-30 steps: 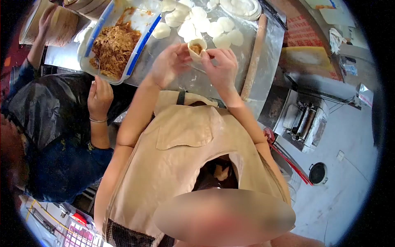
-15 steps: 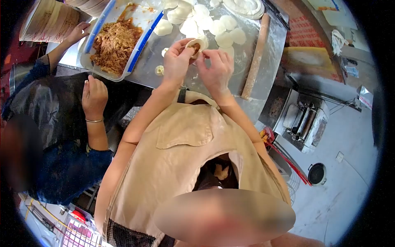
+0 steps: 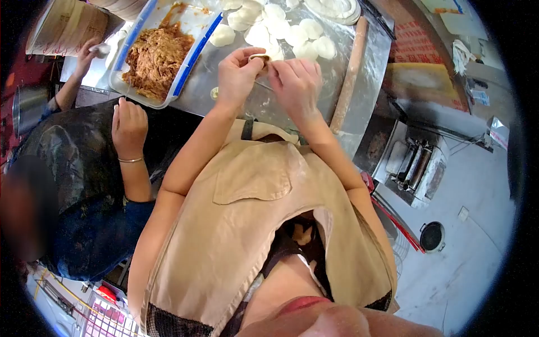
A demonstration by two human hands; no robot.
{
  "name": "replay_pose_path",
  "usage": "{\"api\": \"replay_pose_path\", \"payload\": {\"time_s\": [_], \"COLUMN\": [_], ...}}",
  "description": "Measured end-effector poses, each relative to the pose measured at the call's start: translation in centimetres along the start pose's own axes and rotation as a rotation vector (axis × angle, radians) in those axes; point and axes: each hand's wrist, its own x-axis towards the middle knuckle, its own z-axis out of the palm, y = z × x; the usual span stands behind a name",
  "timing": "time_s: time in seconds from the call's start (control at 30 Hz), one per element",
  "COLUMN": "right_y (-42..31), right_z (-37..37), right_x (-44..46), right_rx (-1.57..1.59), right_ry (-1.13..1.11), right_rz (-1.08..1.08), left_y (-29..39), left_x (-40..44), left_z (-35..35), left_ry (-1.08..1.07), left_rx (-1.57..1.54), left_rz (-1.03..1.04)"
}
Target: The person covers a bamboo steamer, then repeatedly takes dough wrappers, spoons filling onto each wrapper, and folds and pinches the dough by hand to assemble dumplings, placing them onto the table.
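Observation:
My left hand [image 3: 238,76] has its fingers closed round a filled dough wrapper [image 3: 259,57], its rim upturned around brown filling. My right hand [image 3: 298,84] pinches the near right edge of the same wrapper, so both hands meet on it above the metal table [image 3: 224,56]. Most of the wrapper is hidden by my fingers. Just beyond my hands lie several flat, round dough wrappers [image 3: 275,25], some overlapping. To the left of my left hand is a clear plastic tub [image 3: 205,50] with a blue rim, holding brown minced filling [image 3: 154,62].
A rolling pin [image 3: 349,76] lies along the table's right side, near coiled dough [image 3: 339,10]. At left a co-worker's hand [image 3: 130,128] is near the tub; the other hand [image 3: 84,56] holds something pale. Bamboo steamers [image 3: 67,28] stand behind. A roller machine [image 3: 414,163] is at right.
Both my hands have shifted slightly, and the wrapper has tilted so less filling shows. The co-worker's far hand has moved left, away from the tub, with a pale item in it.

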Motion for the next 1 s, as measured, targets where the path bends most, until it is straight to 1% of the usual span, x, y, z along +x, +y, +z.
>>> {"api": "replay_pose_path", "payload": {"time_s": [0.07, 0.13, 0.2, 0.27, 0.3, 0.37, 0.4, 0.47, 0.5, 0.57, 0.6, 0.63, 0.7, 0.73, 0.8, 0.87, 0.93, 0.97, 1.0], "right_y": [-0.3, -0.3, 0.1, -0.2, -0.3, 0.1, 0.1, 0.2, 0.2, -0.2, -0.6, -0.9, -1.6, -1.8, -1.9, -2.2, -2.3, -2.3, -2.3], "right_z": [-0.6, -0.8, -0.4, -0.8, -0.9, -0.8, -0.8, -0.8, -0.7, -0.3, -0.1, 0.1, 0.4, 0.5, 0.5, 0.3, 0.1, 0.1, 0.1], "right_x": [0.5, 1.0, 1.2, 1.1, 1.0, 1.5, 1.5, 1.2, 1.1, 0.7, 0.3, 0.0, -0.4, -0.4, -0.2, 0.1, 0.1, 0.2, 0.2], "right_rx": [0.001, 0.001, -0.018, -0.020, -0.022, 0.005, 0.028, 0.010, -0.005, -0.006, -0.004, -0.003, -0.037, -0.035, -0.003, 0.005, 0.016, 0.018, 0.019], "right_ry": [0.012, 0.014, -0.039, -0.053, -0.074, -0.079, -0.083, -0.060, -0.036, 0.015, 0.053, 0.047, 0.008, 0.007, 0.050, 0.045, 0.041, 0.039, 0.038], "right_rz": [-0.005, -0.004, -0.073, -0.078, -0.082, -0.088, -0.090, -0.061, -0.037, -0.005, 0.033, 0.035, 0.075, 0.075, 0.105, 0.125, 0.142, 0.143, 0.142], "left_y": [0.1, 0.8, 0.6, 0.4, 0.4, 1.0, 1.4, 2.6, 2.7, 2.8, 1.0, 0.5, -0.2, -0.4, -0.4, 0.0, 0.6, 0.4, -0.1], "left_x": [0.1, 0.0, -0.2, 0.4, 0.5, 0.4, 0.3, 0.5, -0.1, -1.6, -1.4, -1.4, -1.5, -1.3, -1.2, -1.6, -1.9, -1.8, -1.5], "left_z": [-0.2, 0.0, -0.1, -0.7, -1.0, -1.1, -1.0, -0.8, -0.7, -0.1, -0.1, 0.2, 0.4, 0.4, 0.1, 0.2, 0.6, 0.6, 0.5], "left_ry": [-0.005, -0.019, -0.039, -0.041, -0.037, -0.123, -0.126, -0.198, -0.199, -0.136, -0.137, -0.134, -0.084, -0.022, -0.008, 0.004, 0.068, 0.068, 0.061], "left_rx": [0.103, 0.117, 0.135, 0.317, 0.316, 0.441, 0.440, 0.153, 0.153, -0.257, -0.323, -0.325, -0.069, -0.007, -0.012, -0.018, -0.136, -0.136, -0.056], "left_rz": [0.018, 0.032, 0.041, 0.092, 0.094, 0.038, 0.031, -0.049, -0.045, -0.208, -0.204, -0.208, -0.030, 0.007, 0.029, 0.044, 0.053, 0.054, 0.125]}}
